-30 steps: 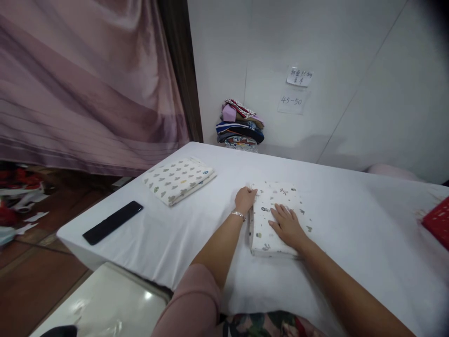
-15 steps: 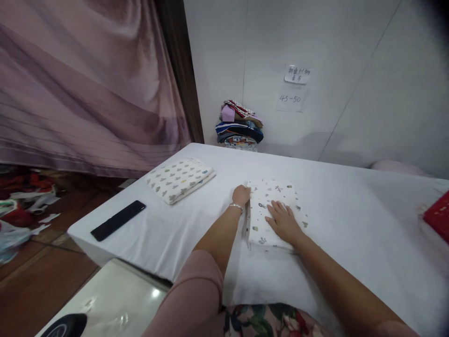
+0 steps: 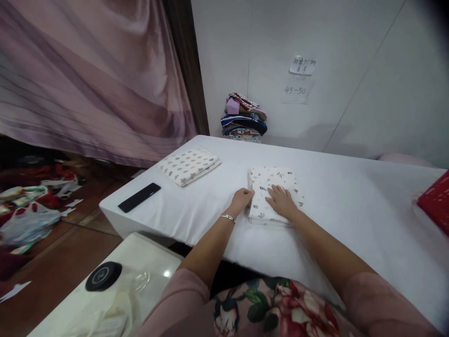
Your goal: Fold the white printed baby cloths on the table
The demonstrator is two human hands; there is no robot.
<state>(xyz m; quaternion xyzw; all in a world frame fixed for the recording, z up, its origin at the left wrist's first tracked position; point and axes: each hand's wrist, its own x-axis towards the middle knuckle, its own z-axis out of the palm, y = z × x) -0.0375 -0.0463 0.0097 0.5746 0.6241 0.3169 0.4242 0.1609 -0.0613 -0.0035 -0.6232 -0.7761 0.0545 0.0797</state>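
Note:
A folded white cloth with small plant prints [image 3: 261, 202] lies on the white-covered table [image 3: 336, 201]. Flat on top of it rests my right hand [image 3: 281, 201], fingers spread. At the cloth's left edge, my left hand [image 3: 242, 199] has its fingers pinched together on the side of the folds. Farther left on the table is a second folded white cloth with grey-green prints [image 3: 189, 164], touched by neither hand. A black phone-like slab [image 3: 139, 197] sits near the table's left edge.
A stack of folded fabrics [image 3: 243, 119] stands behind the table against the wall. Something red [image 3: 435, 201] is at the far right. At lower left, a cream surface [image 3: 150, 262] holds a round black object [image 3: 103, 276]. A pink curtain [image 3: 105, 84] hangs at left.
The view has shifted, showing more of the lower left. My left hand has slid along the cloth's left edge towards me. My right hand still lies flat on the cloth.

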